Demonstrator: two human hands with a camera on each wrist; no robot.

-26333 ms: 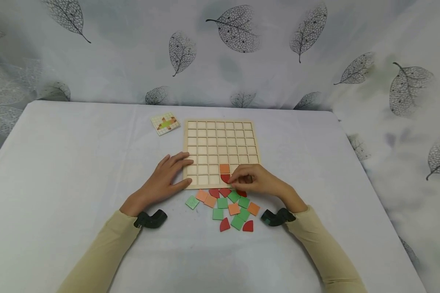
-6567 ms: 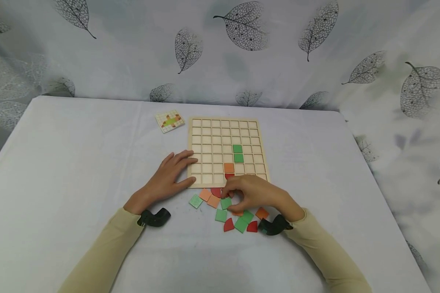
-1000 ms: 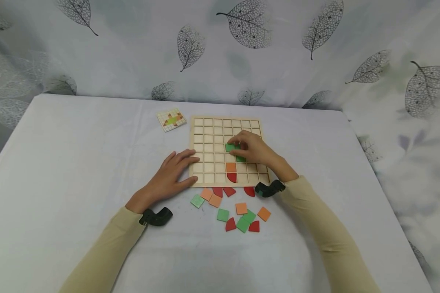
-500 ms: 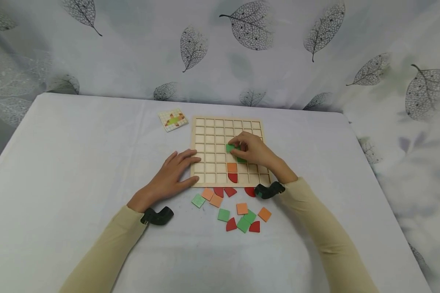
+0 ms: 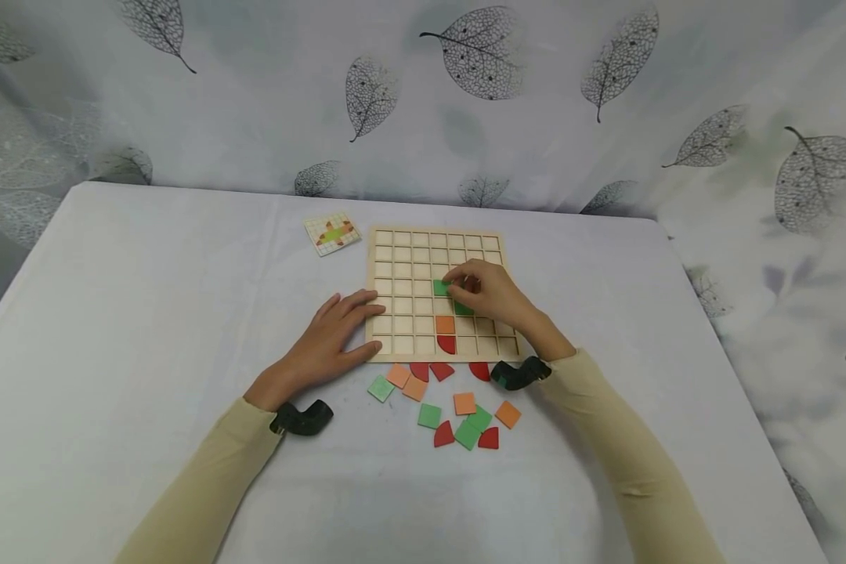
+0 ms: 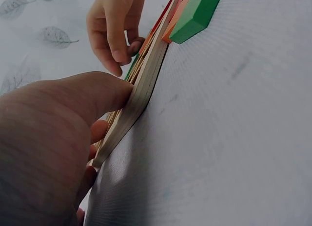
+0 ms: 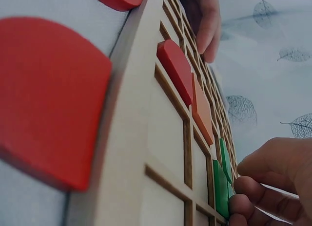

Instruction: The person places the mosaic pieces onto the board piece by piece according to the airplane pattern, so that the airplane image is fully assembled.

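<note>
A wooden grid board (image 5: 403, 324) lies on the table, its left edge under the straight, spread fingers of my left hand (image 5: 320, 341); the thumb also rests on its rim in the left wrist view. My right hand (image 5: 497, 296) is over the board, thumb and bent fingers pinching a green square tile (image 5: 440, 287) at its cell. Another green tile (image 5: 463, 309) sits nearer, partly covered by this hand. An orange square tile (image 5: 445, 324) and a red quarter-circle tile (image 5: 446, 345) fill cells nearer the front. Right fingertips (image 7: 241, 184) meet the green tiles in the right wrist view.
Loose tiles lie before the board: red quarter-circles (image 5: 479, 371), orange squares (image 5: 507, 414) and green squares (image 5: 429, 415), several in all. A small card (image 5: 333, 233) with a coloured grid pattern lies beyond the board's left corner. A leaf-patterned cloth (image 5: 254, 102) hangs behind the white table (image 5: 148, 313).
Since 6.6 seconds ago, my right hand has moved from the loose tiles onto the board, and a green tile stands left of the far green one. Over the last second hardly anything moved.
</note>
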